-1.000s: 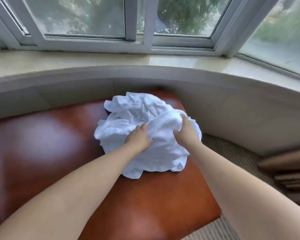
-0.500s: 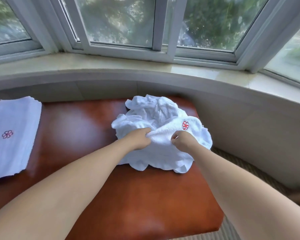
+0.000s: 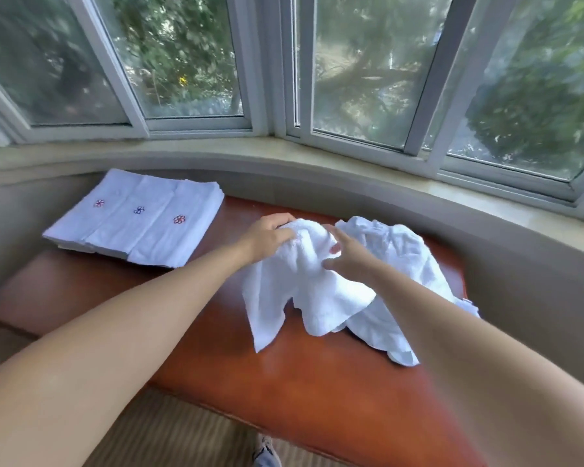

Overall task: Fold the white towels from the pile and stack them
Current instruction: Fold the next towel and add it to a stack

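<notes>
Head camera looks down at a bay window (image 3: 351, 72) with four glass panes in pale frames, green trees behind them. Under it runs a curved stone sill (image 3: 368, 170), and below the sill a plain grey wall bends around the seat. One brown leather worktop (image 3: 317, 375) fills the middle; striped carpet (image 3: 169, 436) lies in front of it, and the tip of one shoe (image 3: 265, 449) shows at the bottom edge.

On the far left of the worktop sit the folded towels (image 3: 139, 220), three of them visible side by side and overlapping, each with a small flower mark: two red and one blue. More layers show under them, but their number I cannot tell. On the right lies one pile (image 3: 398, 264) of crumpled white towels, partly hidden by the right forearm.

Between these two, one white towel (image 3: 304, 291) hangs raised above the worktop, its lower corners touching the leather. The left hand (image 3: 267, 241) grips its top edge with curled fingers. The right hand (image 3: 348, 256) pinches the same towel just beside it.
</notes>
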`<move>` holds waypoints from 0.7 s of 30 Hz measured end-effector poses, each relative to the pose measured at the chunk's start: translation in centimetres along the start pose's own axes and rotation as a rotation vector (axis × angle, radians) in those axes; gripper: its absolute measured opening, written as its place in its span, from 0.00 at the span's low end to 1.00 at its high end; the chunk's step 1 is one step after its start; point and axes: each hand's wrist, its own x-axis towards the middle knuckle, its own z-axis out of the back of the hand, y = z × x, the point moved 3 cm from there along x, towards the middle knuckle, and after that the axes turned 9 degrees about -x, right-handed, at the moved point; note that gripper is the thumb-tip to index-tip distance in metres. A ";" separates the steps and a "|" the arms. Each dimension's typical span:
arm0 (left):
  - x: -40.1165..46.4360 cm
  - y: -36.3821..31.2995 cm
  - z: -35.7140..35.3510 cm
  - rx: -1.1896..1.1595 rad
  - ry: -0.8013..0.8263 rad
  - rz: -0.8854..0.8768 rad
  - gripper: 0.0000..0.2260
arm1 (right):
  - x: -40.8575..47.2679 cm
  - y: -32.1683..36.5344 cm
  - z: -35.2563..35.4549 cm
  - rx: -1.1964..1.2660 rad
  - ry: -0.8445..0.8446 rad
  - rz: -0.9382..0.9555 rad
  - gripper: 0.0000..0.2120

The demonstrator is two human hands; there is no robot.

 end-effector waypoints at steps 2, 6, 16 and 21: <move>-2.5 0.5 1.9 -0.026 -0.043 0.014 0.06 | -0.4 3.5 -1.7 -0.022 0.066 0.052 0.08; -7.2 3.4 5.3 -0.013 -0.151 0.022 0.07 | -2.3 7.6 -5.1 0.082 0.025 0.086 0.05; -12.9 16.2 10.8 -0.123 -0.275 0.362 0.34 | -1.0 15.2 -8.4 0.078 -0.191 0.191 0.08; -10.8 22.6 13.6 -0.440 -0.343 0.587 0.35 | 2.2 17.8 -12.3 0.212 0.019 0.265 0.26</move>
